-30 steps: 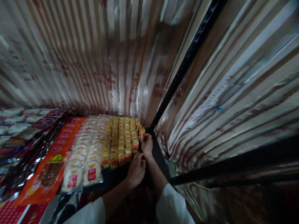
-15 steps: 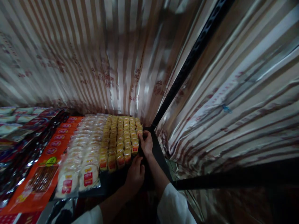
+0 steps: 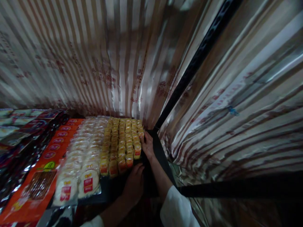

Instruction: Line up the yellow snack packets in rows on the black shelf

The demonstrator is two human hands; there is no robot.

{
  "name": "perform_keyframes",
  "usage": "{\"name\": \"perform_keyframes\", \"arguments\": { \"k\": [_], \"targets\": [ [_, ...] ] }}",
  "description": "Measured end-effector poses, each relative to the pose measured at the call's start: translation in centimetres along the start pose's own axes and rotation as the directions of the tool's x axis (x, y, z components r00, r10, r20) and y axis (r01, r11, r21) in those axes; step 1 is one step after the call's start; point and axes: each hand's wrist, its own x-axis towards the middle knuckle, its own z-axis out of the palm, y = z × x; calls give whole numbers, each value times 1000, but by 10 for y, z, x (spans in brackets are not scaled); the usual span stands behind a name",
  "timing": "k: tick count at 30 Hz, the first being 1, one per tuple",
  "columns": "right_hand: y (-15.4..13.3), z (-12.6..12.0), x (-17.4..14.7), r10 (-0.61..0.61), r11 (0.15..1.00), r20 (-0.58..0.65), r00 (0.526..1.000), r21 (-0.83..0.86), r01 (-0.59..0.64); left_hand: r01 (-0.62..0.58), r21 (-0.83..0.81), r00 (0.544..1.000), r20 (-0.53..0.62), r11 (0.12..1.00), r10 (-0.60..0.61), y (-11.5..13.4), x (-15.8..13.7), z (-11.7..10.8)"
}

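Rows of small yellow wrapped snack packs [image 3: 120, 145] stand close together on a dark shelf [image 3: 106, 190]. My right hand [image 3: 147, 145] is at the right side of the outermost row, its fingers extended and apart against the packs. Just in front of the rows, my left hand [image 3: 134, 183] rests low near the shelf's front edge, fingers stretched forward and holding nothing that I can see. Its fingertips are dim and partly blurred. The front pack [image 3: 137, 151] of the right row shows a red label and lies between the two hands.
Left of the yellow packs are two rows of clear bags with round white pieces [image 3: 88, 183], then orange packets [image 3: 40, 186] and dark glossy packets [image 3: 21, 164]. A black metal post [image 3: 189, 75] rises behind the corner. Striped plastic sheeting [image 3: 94, 56] hangs around the shelf.
My left hand has drawn slightly back and left from the front of the rows. My right hand stays beside the right row, its fingers straighter now. The view has shifted a little.
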Motion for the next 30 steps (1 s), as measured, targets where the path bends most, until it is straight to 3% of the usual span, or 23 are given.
{"name": "perform_keyframes", "arguments": {
  "k": [7, 12, 19, 24, 30],
  "targets": [
    [4, 9, -1, 90, 988, 165, 982, 107, -109, -16, -5, 1000, -9, 1000, 16, -2, 0, 4],
    [1, 7, 1, 139, 983, 154, 978, 99, -155, 8, -2, 999, 33, 1000, -8, -2, 0, 4],
    [-8, 0, 4, 191, 932, 210, 959, 268, -244, 56, -79, 997, 48, 995, -53, 3, 1, -3],
    [-10, 0, 8, 310, 794, 193, 931, 487, -365, 73, -157, 997, 38, 985, -68, 4, 0, -5],
    [-11, 9, 27, 361, 656, 125, 924, 671, -347, 124, -225, 992, 25, 966, -122, 2, 1, -2]
  ]
}}
